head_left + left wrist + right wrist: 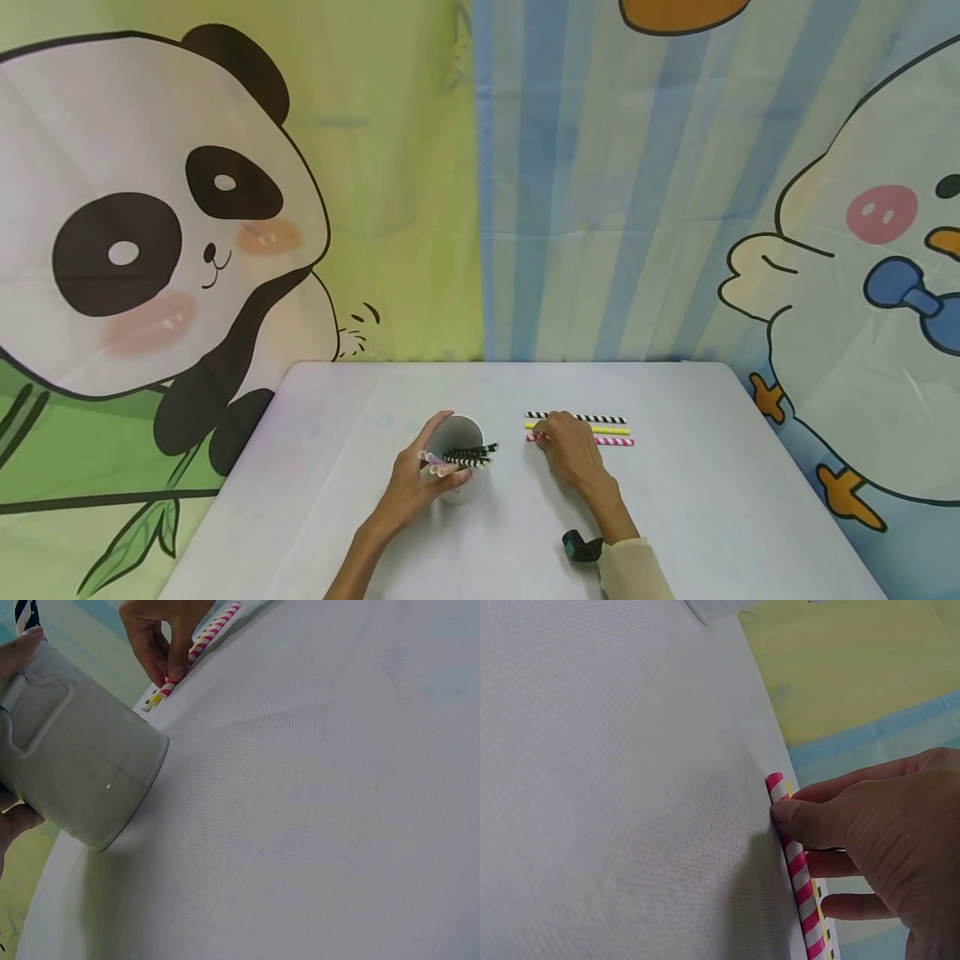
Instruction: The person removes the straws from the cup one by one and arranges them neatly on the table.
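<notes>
My left hand [405,492] grips a pale cup [459,429] from its left side. Its moulded handle [37,716] shows in the left wrist view. Black-and-white patterned straws [472,457] and pale paper straws [444,470] lean out over the cup's rim. To the right, three straws lie side by side on the table: black-and-white striped [606,418], yellow [613,431] and pink-and-white striped [617,442]. The thumb and fingers of my right hand [877,840] pinch the pink-and-white straw near its left end. That hand hides parts of all three.
A white cloth covers the table [712,467]. Behind its far edge hang curtains printed with a panda [127,250] and a white bird [840,350]. A small black device [581,547] sits at my right wrist, beside a beige sleeve [636,571].
</notes>
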`<action>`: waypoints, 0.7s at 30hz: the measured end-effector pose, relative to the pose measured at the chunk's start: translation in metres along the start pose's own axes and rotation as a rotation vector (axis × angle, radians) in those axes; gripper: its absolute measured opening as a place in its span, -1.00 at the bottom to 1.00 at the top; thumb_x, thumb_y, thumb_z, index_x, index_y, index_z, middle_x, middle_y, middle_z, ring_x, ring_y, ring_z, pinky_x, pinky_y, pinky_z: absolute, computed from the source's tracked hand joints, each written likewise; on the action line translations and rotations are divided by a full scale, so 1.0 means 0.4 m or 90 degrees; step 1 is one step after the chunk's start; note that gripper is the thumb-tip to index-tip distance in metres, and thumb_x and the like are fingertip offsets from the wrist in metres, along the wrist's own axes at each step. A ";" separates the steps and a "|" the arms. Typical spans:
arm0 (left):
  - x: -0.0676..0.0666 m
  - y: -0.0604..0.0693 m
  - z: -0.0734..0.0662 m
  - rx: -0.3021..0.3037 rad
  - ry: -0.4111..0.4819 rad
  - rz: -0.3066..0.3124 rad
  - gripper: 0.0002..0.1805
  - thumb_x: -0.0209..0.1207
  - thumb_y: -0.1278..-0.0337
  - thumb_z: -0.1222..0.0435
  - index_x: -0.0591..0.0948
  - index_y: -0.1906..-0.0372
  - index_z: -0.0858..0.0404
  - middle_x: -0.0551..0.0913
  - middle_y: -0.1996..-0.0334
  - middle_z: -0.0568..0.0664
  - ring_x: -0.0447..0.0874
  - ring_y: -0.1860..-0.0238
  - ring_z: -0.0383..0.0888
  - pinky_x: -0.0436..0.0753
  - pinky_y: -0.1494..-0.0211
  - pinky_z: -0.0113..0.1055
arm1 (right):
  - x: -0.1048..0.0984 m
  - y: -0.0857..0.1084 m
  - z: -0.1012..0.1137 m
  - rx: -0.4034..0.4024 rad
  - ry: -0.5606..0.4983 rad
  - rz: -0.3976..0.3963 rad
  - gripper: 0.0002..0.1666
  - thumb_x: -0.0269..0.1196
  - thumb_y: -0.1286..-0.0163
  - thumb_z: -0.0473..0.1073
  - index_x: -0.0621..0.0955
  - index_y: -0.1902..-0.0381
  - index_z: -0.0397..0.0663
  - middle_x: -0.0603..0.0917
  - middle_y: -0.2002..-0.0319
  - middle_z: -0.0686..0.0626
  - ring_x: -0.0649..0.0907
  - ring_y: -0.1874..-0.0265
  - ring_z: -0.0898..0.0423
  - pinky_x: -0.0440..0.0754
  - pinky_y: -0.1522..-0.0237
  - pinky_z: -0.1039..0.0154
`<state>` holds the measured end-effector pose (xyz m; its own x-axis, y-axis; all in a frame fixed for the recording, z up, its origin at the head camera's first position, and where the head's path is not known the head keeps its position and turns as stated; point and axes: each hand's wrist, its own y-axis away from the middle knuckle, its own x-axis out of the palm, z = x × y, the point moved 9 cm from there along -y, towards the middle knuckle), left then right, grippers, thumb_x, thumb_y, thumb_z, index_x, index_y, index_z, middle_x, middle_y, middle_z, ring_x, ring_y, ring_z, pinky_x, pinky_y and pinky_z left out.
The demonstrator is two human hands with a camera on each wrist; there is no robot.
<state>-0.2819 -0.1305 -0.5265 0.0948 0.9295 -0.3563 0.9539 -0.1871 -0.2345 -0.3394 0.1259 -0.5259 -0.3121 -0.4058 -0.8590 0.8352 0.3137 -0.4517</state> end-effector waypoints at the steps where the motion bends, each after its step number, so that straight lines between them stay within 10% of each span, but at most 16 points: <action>1: 0.000 0.000 0.000 -0.001 0.002 0.000 0.06 0.59 -0.09 0.07 0.29 -0.66 -0.38 0.67 -0.38 0.02 0.69 -0.32 0.09 0.59 -0.34 0.14 | 0.000 0.000 -0.001 0.003 -0.002 0.002 -0.84 0.66 -0.20 -0.26 0.90 0.27 0.04 0.77 0.41 0.09 0.70 0.35 0.10 0.61 0.33 0.23; 21: -0.001 0.001 -0.001 -0.006 -0.003 -0.005 0.05 0.59 -0.09 0.06 0.30 -0.65 -0.38 0.68 -0.37 0.08 0.69 -0.32 0.14 0.60 -0.32 0.13 | -0.093 -0.007 0.018 0.029 -0.077 -0.040 -0.73 0.66 -0.21 -0.20 0.91 0.11 0.02 0.86 0.25 0.07 0.81 0.17 0.04 0.73 0.19 0.07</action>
<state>-0.2816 -0.1309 -0.5262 0.0862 0.9297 -0.3581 0.9574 -0.1767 -0.2283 -0.3269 0.1339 -0.4911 -0.3095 -0.5254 -0.7925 0.8364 0.2460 -0.4898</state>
